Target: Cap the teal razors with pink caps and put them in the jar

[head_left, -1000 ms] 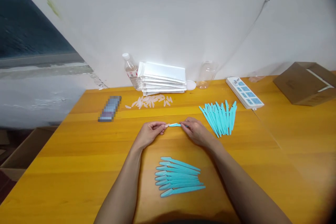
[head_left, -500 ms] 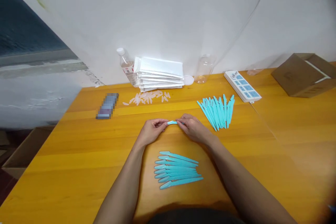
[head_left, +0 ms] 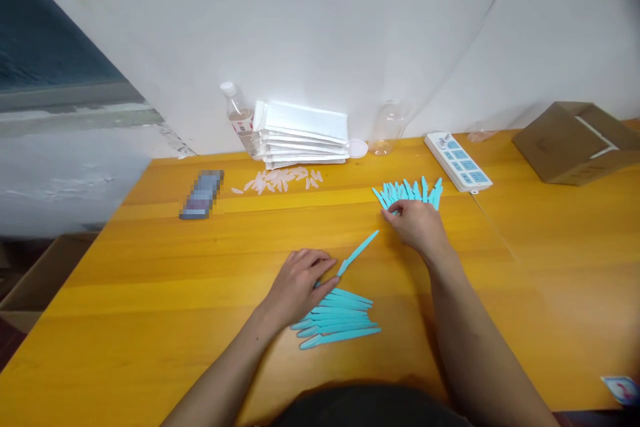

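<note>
My left hand [head_left: 299, 280] holds one turquoise plastic razor [head_left: 357, 253] by its near end, just above the row of capped turquoise razors [head_left: 335, 320] lying in front of me. The razor's handle sticks out up and to the right. My right hand [head_left: 417, 221] rests palm down on the fanned pile of turquoise razors [head_left: 410, 191] at the right; whether its fingers grip one is hidden. A scatter of small clear caps [head_left: 283, 181] lies farther back.
Against the wall stand a water bottle [head_left: 239, 117], a stack of white packets [head_left: 301, 135], a clear jar [head_left: 388, 128] and its lid [head_left: 358, 148]. A power strip [head_left: 457, 161] and a cardboard box [head_left: 575, 142] lie right. A phone [head_left: 201, 194] lies left on the orange table [head_left: 150, 293].
Both hands held one razor together in the middle. Now my left hand has carried it down to the near row, and my right hand has let go and moved to the far pile.
</note>
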